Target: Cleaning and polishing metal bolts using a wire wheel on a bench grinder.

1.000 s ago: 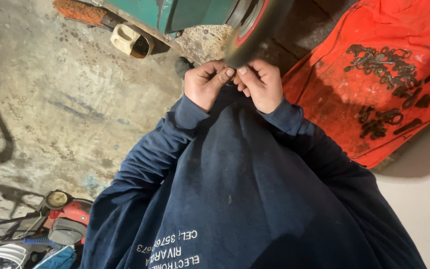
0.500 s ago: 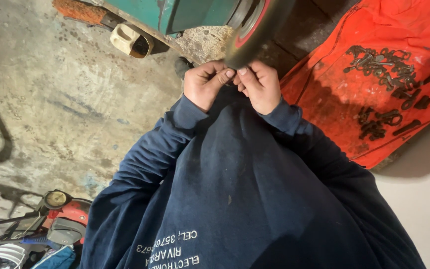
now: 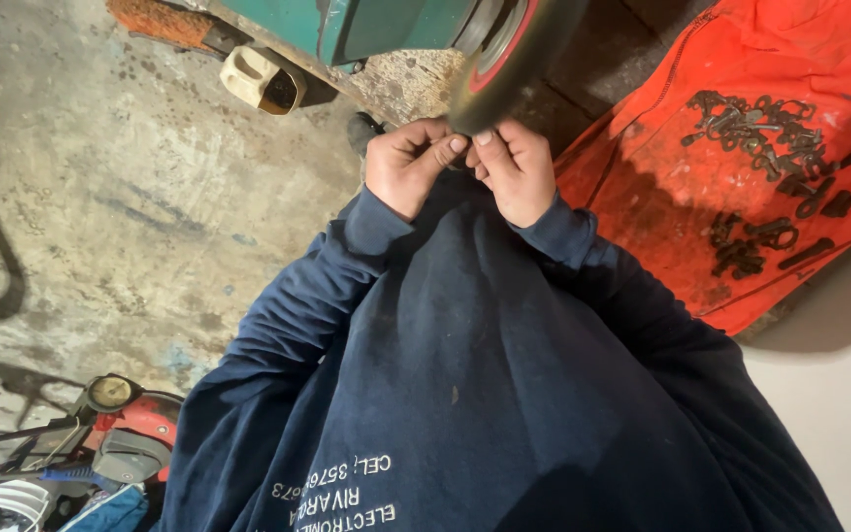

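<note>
My left hand (image 3: 408, 167) and my right hand (image 3: 516, 169) are held together in front of my chest, fingertips meeting. Between them they pinch a small dark piece (image 3: 465, 161) that is mostly hidden by my fingers. The piece sits right at the rim of a dark wheel with a red centre (image 3: 509, 54), which looks blurred. The wheel is mounted on a green machine (image 3: 376, 25). My dark blue sleeves and sweatshirt fill the lower half of the view.
An orange cloth (image 3: 701, 246) at the right carries several dark metal parts (image 3: 770, 148). On the stained concrete floor (image 3: 100, 197) a cream plastic piece (image 3: 260, 81) lies at the top left. A red machine with a round gauge (image 3: 115, 414) stands at the bottom left.
</note>
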